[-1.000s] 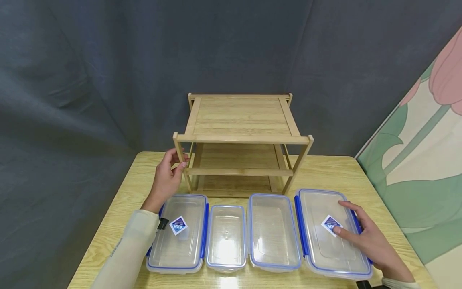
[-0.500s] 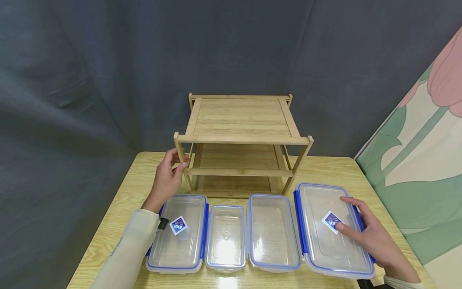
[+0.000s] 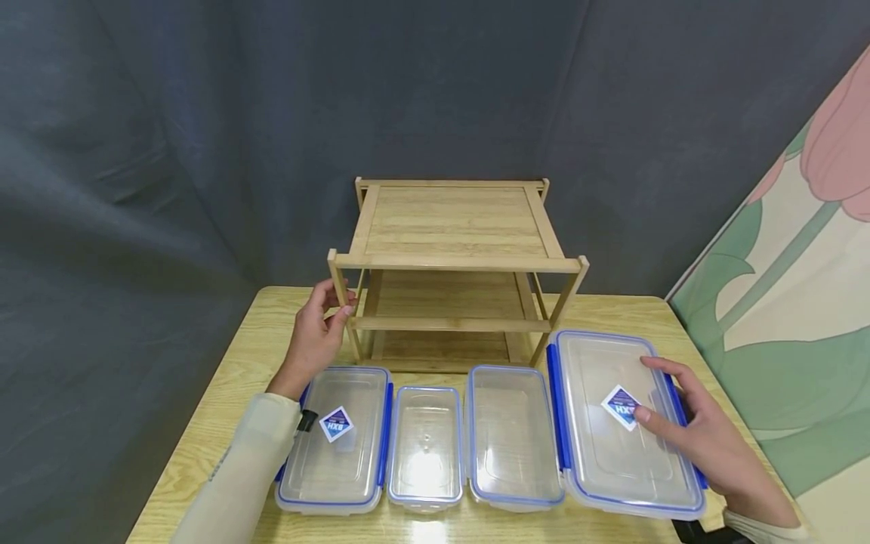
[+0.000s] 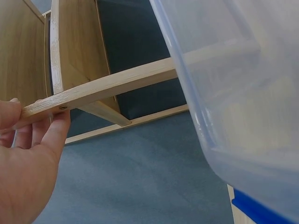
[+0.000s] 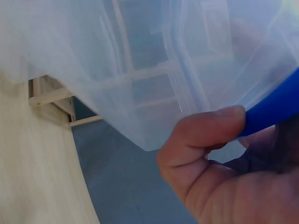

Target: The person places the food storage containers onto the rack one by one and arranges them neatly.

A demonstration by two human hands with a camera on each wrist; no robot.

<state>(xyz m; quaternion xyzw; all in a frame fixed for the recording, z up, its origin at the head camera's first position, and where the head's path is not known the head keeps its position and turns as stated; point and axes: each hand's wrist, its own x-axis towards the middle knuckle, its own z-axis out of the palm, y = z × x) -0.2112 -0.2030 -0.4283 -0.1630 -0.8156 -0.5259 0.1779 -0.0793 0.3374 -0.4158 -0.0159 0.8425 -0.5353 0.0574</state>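
My left hand (image 3: 314,336) grips the left front leg of a three-tier wooden rack (image 3: 462,219); in the left wrist view the fingers and thumb of that hand (image 4: 30,163) wrap round the wooden leg (image 4: 107,87). At the right, my right hand (image 3: 710,442) holds a large clear box (image 3: 632,468) with blue side clips by its right edge, thumb on the lid beside a diamond sticker. The right wrist view shows curled fingers of this hand (image 5: 210,168) at the clear box (image 5: 117,79), near a blue clip (image 5: 275,105). Its fingers underneath are partly hidden.
Left of the held box stand a clear lidless-looking box (image 3: 516,438), a smaller clear box (image 3: 427,446) and a large box with blue clips (image 3: 340,476), in a row before the rack on the wooden table (image 3: 197,453). A dark curtain (image 3: 448,91) hangs behind.
The right hand has raised the large box and moved it slightly away from the body, toward the rack. The left hand has kept its place on the leg.
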